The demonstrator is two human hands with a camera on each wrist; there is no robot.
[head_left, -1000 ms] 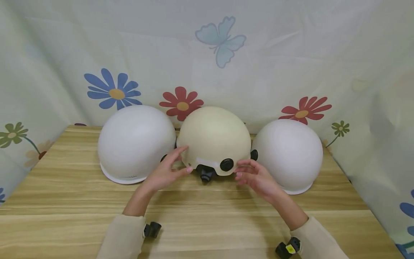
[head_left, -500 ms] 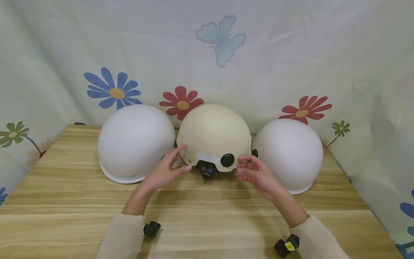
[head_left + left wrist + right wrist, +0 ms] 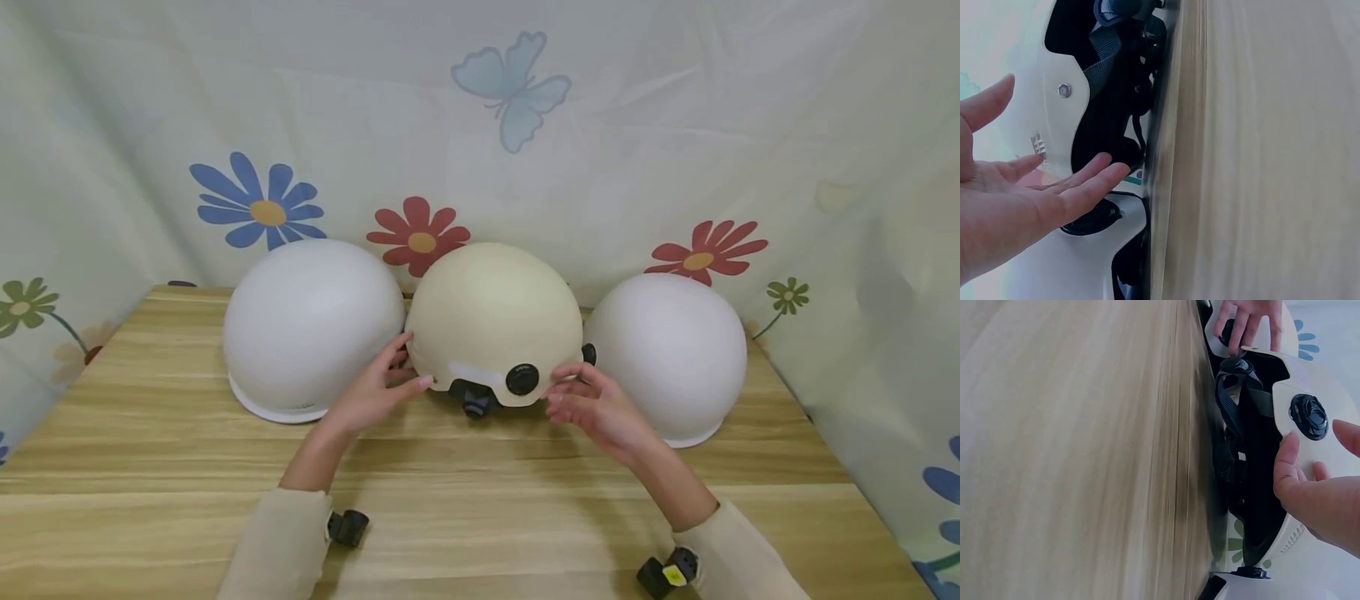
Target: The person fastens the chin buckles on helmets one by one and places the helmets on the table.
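Observation:
A cream helmet [image 3: 495, 308] with a black round knob [image 3: 522, 379] and a black fitting below its front edge sits mid-table between two white helmets. My left hand [image 3: 372, 396] is spread beside its left side, fingers reaching into the gap toward the left white helmet [image 3: 315, 325]. The left wrist view has that hand [image 3: 1029, 200] apart from the rim, holding nothing. My right hand [image 3: 600, 408] is at the cream helmet's right front edge, fingers loosely bent. In the right wrist view, a fingertip of this hand [image 3: 1319, 494] meets the rim by the knob; the thumb stands off the shell.
The right white helmet [image 3: 667, 358] stands close beside the cream one. Dark straps [image 3: 1229, 412] hang inside the cream helmet. A flowered curtain [image 3: 637, 125] rises behind the wooden table [image 3: 480, 500].
The cream helmet's front edge rose slightly, then came down again. My left hand has drawn away leftward from its rim. The right hand has hardly moved.

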